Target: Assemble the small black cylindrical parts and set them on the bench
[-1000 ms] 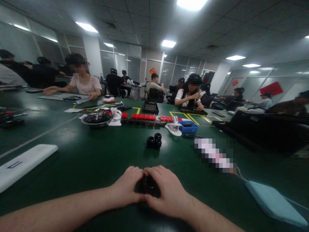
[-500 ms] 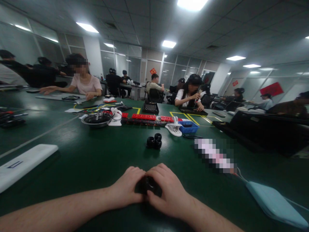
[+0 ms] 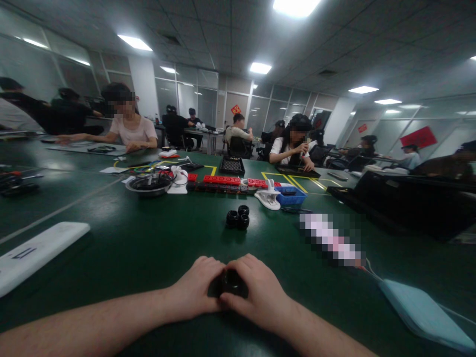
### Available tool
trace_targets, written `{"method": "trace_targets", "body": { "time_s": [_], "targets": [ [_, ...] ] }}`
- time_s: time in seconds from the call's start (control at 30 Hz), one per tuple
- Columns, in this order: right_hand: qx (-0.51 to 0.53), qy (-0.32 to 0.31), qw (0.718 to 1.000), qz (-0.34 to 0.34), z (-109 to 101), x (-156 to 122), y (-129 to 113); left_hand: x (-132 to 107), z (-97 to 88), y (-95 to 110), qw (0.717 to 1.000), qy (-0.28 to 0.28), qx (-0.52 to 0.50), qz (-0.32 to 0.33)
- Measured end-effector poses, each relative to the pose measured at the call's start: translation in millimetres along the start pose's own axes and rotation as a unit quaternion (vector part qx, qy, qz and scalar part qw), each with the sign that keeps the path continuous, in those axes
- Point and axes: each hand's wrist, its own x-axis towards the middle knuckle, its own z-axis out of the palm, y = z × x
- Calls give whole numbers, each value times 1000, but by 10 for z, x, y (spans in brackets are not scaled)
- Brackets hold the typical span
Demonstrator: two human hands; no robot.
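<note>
Close in front of me, a small black wheel-like piece [image 3: 232,281] is held low over the green table between my two hands. My right hand [image 3: 262,292] curls round its right side, with the thumb below and the fingers over the top. From the left, my left hand [image 3: 197,286] closes on the same piece, and its fingertips meet those of the right. Fingers hide much of the piece, so its full shape does not show. Farther forward, three similar glossy black wheels [image 3: 238,217] stand clustered together on the table.
A white bar [image 3: 40,253] lies to the left. At right are a light-blue pouch [image 3: 424,307] and a blurred-out pinkish object. Beyond the wheels sit a metal bowl [image 3: 147,184] with cables, red blocks [image 3: 226,180], a white clip [image 3: 268,196] and a blue tray [image 3: 292,197]. People work across the table.
The piece has turned slightly in my hands, and my right fingers and thumb have shifted on it. My left hand stays nearly still; the three wheels have not moved.
</note>
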Motion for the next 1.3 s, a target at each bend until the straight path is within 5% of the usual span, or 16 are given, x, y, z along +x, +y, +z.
{"method": "trace_targets", "body": {
  "time_s": [0.27, 0.57, 1.3],
  "targets": [
    [31, 3, 997, -76, -13, -28, -24, 3, 28, -35, 1000, 4, -9, -14],
    [21, -3, 999, 24, 31, -20, -8, 7, -36, 29, 1000, -7, -8, -14],
    [53, 18, 995, -81, -13, -47, -34, -8, 19, -25, 1000, 2, -7, 0]
  ]
}}
